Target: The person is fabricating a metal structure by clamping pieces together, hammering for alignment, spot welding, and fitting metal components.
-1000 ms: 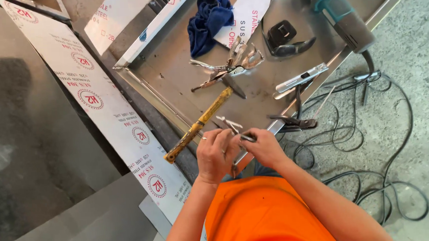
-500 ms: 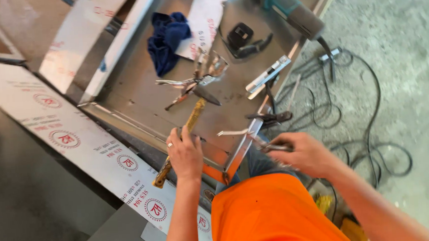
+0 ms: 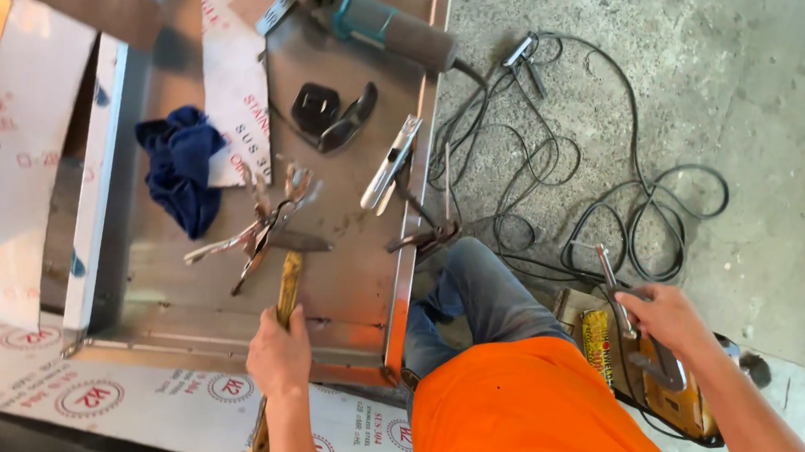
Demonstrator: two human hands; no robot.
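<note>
My left hand is closed around the wooden handle of a hammer. The hammer lies on the stainless steel tray, its head pointing away from me. My right hand is out to the right over the concrete floor. It grips a slim metal clamp tool just above a yellow device. My orange shirt and a jeans-clad knee fill the lower middle.
Several locking pliers lie beyond the hammer head. A blue cloth, a black clip-like part and an angle grinder sit farther up the tray. Black cables tangle on the floor. Film-covered steel sheets lie at the left.
My right hand has swung out to the right with the metal clamp tool, from the tray edge to above the yellow device. My left hand has closed on the hammer handle.
</note>
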